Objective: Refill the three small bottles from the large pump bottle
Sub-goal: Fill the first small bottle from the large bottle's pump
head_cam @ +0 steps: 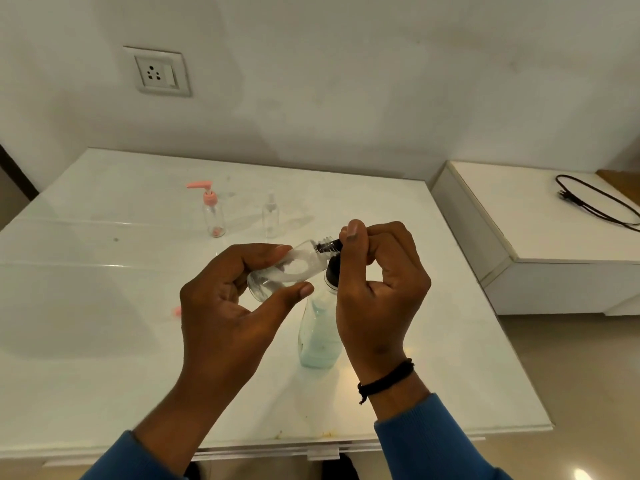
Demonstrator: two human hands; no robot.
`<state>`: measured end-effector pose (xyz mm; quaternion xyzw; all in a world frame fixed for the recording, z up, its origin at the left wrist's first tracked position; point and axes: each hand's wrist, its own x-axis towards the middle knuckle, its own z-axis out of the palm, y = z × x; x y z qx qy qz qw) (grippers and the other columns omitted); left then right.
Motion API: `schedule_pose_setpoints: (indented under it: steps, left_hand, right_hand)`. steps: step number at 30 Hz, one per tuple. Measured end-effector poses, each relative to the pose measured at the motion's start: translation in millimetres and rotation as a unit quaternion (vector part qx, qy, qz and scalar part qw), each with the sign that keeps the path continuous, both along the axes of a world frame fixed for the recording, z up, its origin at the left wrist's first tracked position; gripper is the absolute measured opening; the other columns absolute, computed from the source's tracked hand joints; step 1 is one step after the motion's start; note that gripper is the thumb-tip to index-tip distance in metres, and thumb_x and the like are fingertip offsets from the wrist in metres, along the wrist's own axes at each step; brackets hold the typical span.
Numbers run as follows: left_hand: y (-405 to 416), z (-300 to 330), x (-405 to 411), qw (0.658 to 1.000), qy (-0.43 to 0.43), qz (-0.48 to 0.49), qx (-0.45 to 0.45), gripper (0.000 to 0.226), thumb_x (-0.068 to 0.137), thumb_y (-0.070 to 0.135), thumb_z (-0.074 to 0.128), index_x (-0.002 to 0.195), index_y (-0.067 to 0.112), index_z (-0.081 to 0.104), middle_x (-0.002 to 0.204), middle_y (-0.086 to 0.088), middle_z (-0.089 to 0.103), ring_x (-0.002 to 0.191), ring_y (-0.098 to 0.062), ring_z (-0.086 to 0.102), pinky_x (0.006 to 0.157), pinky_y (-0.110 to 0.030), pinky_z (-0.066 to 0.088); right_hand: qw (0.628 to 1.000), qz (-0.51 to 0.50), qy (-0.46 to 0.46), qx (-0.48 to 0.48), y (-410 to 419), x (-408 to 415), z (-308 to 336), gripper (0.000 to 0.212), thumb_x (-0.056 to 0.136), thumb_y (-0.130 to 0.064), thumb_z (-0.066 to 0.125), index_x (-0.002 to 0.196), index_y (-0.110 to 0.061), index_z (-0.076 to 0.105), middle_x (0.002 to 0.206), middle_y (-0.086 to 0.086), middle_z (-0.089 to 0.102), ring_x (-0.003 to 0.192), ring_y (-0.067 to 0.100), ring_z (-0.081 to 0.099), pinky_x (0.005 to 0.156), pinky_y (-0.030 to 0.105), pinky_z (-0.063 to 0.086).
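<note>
A wall socket point(157, 71) above the white table point(104, 271); a black cable point(595, 202), perhaps plugged, on the side cabinet point(554, 271).

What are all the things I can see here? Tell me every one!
large pump bottle: one, clear with pale blue liquid, black pump, standing on the table, front middle
small bottle: one, clear, white stuff inside, tilted, mouth at the black nozzle
pink pump bottle: one, clear, far left
spray bottle: one, clear, beside it
table: one, white
wall socket: one, white
cable: one, black, right-hand counter
wristband: one, black, right wrist
left hand: holds the small bottle
right hand: on the pump head
</note>
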<state>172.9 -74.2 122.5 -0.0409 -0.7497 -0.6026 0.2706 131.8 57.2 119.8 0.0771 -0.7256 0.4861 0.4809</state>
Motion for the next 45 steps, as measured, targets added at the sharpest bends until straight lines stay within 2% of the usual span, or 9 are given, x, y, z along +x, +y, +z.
schedule_pose_setpoints:
  steps: [7,24,29,34,45]
  left_hand:
    - [-0.3,-0.8,-0.6,1.000,0.004,-0.002,-0.008,0.041,0.068,0.025,0.088,0.105,0.017,0.071,0.105,0.012,0.072,0.101,-0.009,0.069,0.085,-0.013,0.053]
    - [-0.4,0.4,-0.9,1.000,0.010,-0.005,-0.007,0.040,0.068,0.023,0.088,0.104,0.018,0.071,0.104,0.014,0.072,0.100,-0.007,0.069,0.084,-0.011,0.052]
    - [-1.2,-1.5,-1.0,1.000,0.008,-0.001,-0.004,0.041,0.068,0.026,0.087,0.104,0.018,0.071,0.104,0.010,0.073,0.100,-0.013,0.070,0.085,-0.014,0.054]
    - [0.3,1.0,-1.0,1.000,0.018,0.000,-0.023,0.041,0.068,0.025,0.087,0.105,0.018,0.070,0.104,0.014,0.070,0.100,-0.002,0.068,0.084,-0.009,0.052]
    - [0.0,0.2,-1.3,0.999,0.020,0.004,-0.028,0.041,0.068,0.023,0.087,0.105,0.015,0.071,0.104,0.012,0.071,0.100,-0.003,0.068,0.085,-0.010,0.052]
  right_hand:
    - [1.000,0.006,-0.001,-0.015,-0.3,-0.2,-2.9,0.030,0.098,-0.017,0.061,0.071,-0.004,0.064,0.074,-0.007,0.058,0.067,0.023,0.059,0.058,0.048,0.048]
    - [1.000,0.006,0.003,0.001,2.9,-0.1,2.1,0.030,0.098,-0.016,0.061,0.069,-0.008,0.063,0.071,-0.007,0.056,0.065,0.025,0.055,0.058,0.047,0.044]
    - [1.000,0.001,0.001,-0.006,-0.9,0.1,-0.4,0.031,0.098,-0.019,0.061,0.069,-0.007,0.063,0.073,-0.010,0.055,0.065,0.020,0.055,0.057,0.049,0.045]
    - [1.000,-0.007,-0.003,-0.005,-0.6,1.2,3.3,0.032,0.098,-0.020,0.060,0.069,-0.008,0.063,0.072,-0.010,0.054,0.065,0.021,0.053,0.057,0.047,0.044]
    - [1.000,-0.002,-0.004,-0.011,-2.4,1.8,2.1,0.030,0.098,-0.019,0.061,0.070,-0.008,0.063,0.073,-0.012,0.054,0.065,0.019,0.054,0.057,0.048,0.045]
